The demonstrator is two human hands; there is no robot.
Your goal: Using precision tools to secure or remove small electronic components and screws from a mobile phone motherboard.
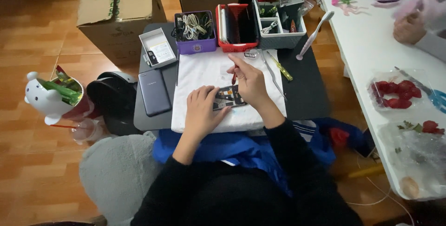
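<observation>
An opened phone (229, 97) with its inner parts showing lies on a white cloth (204, 70) on a small dark table (304, 91). My left hand (202, 107) rests flat on the phone's left end and holds it down. My right hand (248, 79) grips a thin red-handled tool (234, 77), its tip pointing down at the phone's upper edge. Metal tweezers (272, 75) and a yellow-green tool (282, 68) lie on the cloth to the right of my right hand.
A grey phone back cover (154, 92) lies left of the cloth. Behind stand a small white box (159, 48), a purple bin of cables (195, 32), a red tray (237, 26) and a grey organiser (281, 24). A white table (371, 45) at right holds strawberries (397, 93); another person's hand (409, 28) rests there.
</observation>
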